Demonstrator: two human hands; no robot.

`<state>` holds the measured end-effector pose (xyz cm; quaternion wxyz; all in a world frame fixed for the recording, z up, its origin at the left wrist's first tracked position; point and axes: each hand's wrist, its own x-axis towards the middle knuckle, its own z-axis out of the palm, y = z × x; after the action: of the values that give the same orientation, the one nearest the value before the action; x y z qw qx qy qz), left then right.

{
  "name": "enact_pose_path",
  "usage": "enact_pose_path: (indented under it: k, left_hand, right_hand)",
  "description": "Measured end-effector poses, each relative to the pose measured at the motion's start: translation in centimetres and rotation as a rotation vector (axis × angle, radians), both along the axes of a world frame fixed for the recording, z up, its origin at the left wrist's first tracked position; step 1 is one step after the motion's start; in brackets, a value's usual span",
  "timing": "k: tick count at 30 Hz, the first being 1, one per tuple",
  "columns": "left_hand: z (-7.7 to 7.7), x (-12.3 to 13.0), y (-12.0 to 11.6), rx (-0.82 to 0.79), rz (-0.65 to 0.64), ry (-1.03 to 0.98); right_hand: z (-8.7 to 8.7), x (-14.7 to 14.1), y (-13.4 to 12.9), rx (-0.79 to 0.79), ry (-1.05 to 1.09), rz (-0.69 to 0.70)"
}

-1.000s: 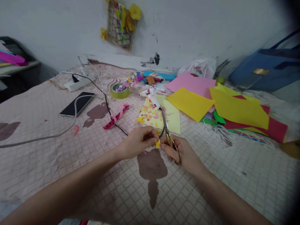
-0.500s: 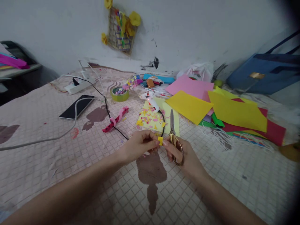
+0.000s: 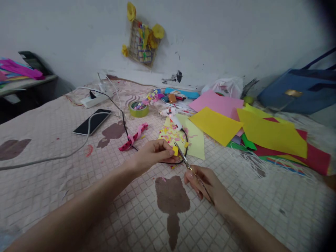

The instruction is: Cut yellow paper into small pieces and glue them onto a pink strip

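Forearms [image 3: 86, 194] angle in from lower left and lower right, and the left hand [image 3: 154, 155] is around mid-frame, kinda bent in, pinching a little yellow piece [image 3: 175, 151] just below center. The right hand [image 3: 207, 182] is lower and further right, fingers curled round the scissors [image 3: 186, 162], blades pointing up-left right by that piece.

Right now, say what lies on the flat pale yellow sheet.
Small pink and yellow scraps, part of a white plastic glue gun, black cord. The left hand hides part of the near edge.
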<state>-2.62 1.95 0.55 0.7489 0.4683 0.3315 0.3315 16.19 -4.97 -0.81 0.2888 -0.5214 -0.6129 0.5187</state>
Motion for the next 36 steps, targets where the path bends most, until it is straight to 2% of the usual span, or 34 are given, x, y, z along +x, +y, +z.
enact_pose_path:
  k: [13,27,36]
  left_hand:
    - [-0.04,-0.11,0.14,-0.01,-0.025,-0.057]
    - [0.13,-0.06,0.02,-0.02,-0.012,-0.051]
    - [0.31,-0.57,0.6,-0.014,-0.061,-0.005]
  right_hand:
    - [-0.34,0.29,0.03,0.007,-0.077,0.011]
    - [-0.51,0.32,-0.02,0.012,-0.075,0.004]
    - [-0.45,0.36,-0.11,-0.002,-0.075,0.012]
